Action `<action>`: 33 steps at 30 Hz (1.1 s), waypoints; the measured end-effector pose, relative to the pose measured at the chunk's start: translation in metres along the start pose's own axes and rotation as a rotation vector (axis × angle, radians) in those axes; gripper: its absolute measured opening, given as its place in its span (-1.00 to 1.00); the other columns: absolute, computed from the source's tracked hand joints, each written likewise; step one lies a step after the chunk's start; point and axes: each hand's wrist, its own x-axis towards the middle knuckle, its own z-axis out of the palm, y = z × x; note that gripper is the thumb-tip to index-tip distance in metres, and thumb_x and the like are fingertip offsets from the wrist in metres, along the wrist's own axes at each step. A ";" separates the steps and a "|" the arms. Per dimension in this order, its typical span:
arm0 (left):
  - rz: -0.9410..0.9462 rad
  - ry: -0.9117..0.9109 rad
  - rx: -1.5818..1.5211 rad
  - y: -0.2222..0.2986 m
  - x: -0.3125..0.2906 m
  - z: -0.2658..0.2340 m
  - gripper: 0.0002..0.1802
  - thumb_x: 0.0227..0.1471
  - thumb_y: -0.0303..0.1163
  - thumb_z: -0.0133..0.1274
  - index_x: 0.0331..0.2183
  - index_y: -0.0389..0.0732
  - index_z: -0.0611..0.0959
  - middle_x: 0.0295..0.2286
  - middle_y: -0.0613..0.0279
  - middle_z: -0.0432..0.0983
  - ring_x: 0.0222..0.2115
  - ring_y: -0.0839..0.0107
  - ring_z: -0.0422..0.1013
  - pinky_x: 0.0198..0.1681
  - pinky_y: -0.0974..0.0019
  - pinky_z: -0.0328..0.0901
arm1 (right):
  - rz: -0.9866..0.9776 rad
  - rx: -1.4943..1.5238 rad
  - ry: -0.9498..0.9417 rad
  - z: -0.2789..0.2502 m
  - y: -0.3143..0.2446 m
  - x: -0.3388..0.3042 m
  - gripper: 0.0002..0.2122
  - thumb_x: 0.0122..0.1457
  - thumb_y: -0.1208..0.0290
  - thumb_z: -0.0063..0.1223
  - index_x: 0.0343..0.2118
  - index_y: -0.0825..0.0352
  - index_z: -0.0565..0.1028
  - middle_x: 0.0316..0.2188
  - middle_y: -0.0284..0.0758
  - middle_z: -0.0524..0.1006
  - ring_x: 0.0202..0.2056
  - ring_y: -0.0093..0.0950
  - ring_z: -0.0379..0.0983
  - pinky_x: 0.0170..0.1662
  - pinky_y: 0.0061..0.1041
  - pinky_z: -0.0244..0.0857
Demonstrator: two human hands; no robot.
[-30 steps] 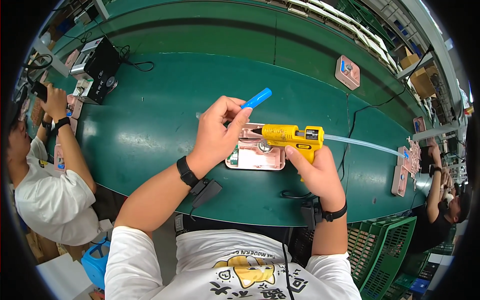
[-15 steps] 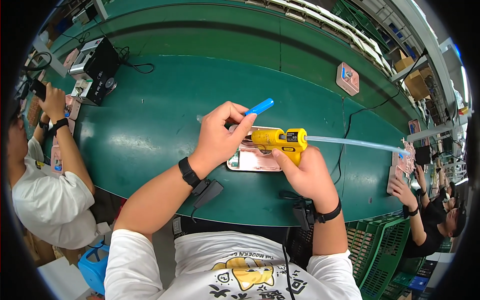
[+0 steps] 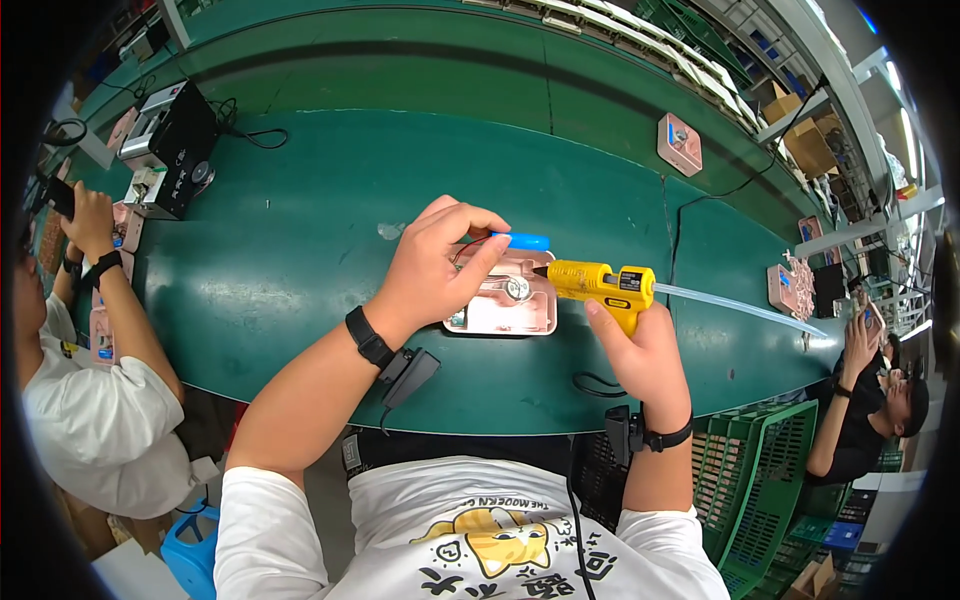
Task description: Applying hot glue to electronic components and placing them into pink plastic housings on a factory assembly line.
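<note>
Between the fingertips of my left hand [image 3: 445, 258] is a blue cylindrical battery [image 3: 524, 242], held roughly level over the far edge of a pink plastic housing [image 3: 482, 316]. Thin wires run from the battery down toward the housing. Inside the housing a round silvery part [image 3: 517, 288] shows; its left end is partly covered by my hand. My right hand [image 3: 640, 350] grips a yellow hot glue gun [image 3: 600, 285] by its handle, with the nozzle at the housing's right edge. A long translucent glue stick [image 3: 735, 302] sticks out of the gun's back.
A black machine [image 3: 170, 150] stands at the far left, beside a co-worker [image 3: 95, 400]. Another pink housing [image 3: 680, 145] lies at the back right. Co-workers sit at the right end, near more pink parts [image 3: 790, 288]. Green crates [image 3: 755, 480] stand below the table edge at right.
My right hand has drawn the glue gun to the right, off the housing's middle. The battery in my left hand has gone from tilted to nearly level and moved lower.
</note>
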 end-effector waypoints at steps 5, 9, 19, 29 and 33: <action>0.065 -0.044 0.053 -0.002 0.000 -0.005 -0.91 0.11 -0.48 0.33 -0.31 -0.22 0.73 -0.43 0.23 0.65 -0.37 0.32 0.48 -0.29 0.26 0.37 | -0.007 0.028 0.033 0.006 0.002 0.000 -0.75 0.38 0.35 0.21 -0.10 0.49 0.63 -0.43 -0.44 0.61 -0.41 -0.65 0.44 -0.33 -0.53 0.34; 0.059 -0.048 0.098 0.001 0.001 -0.007 -0.88 0.13 -0.38 0.33 -0.34 -0.21 0.73 -0.42 0.26 0.65 -0.36 0.26 0.47 -0.26 0.23 0.38 | -0.008 0.020 0.027 0.006 0.002 0.002 -0.74 0.38 0.34 0.21 -0.09 0.49 0.63 -0.44 -0.44 0.61 -0.42 -0.66 0.43 -0.34 -0.53 0.34; -0.017 -0.116 0.097 0.001 -0.002 -0.009 -0.84 0.09 -0.36 0.37 -0.37 -0.22 0.72 -0.40 0.25 0.66 -0.35 0.26 0.49 -0.30 0.24 0.42 | -0.008 0.078 0.007 0.002 0.003 -0.006 -0.73 0.38 0.29 0.21 -0.12 0.45 0.64 -0.46 -0.47 0.59 -0.47 -0.68 0.39 -0.42 -0.56 0.28; -0.245 -0.220 0.012 -0.008 -0.002 -0.018 -0.83 0.07 -0.45 0.41 -0.40 -0.28 0.71 -0.27 0.23 0.66 -0.32 0.43 0.54 -0.24 0.35 0.46 | 0.082 0.190 0.041 0.009 0.012 0.005 -0.72 0.37 0.19 0.23 -0.24 0.38 0.63 -0.44 -0.47 0.60 -0.55 -0.71 0.38 -0.51 -0.62 0.28; -0.441 -0.257 -0.063 -0.010 0.003 -0.018 -0.86 0.13 -0.46 0.37 -0.32 -0.31 0.73 -0.28 0.19 0.69 -0.28 0.45 0.58 -0.20 0.33 0.48 | 0.097 0.155 0.016 0.008 0.012 0.009 -0.72 0.37 0.19 0.23 -0.23 0.38 0.63 -0.44 -0.47 0.60 -0.55 -0.71 0.38 -0.50 -0.62 0.28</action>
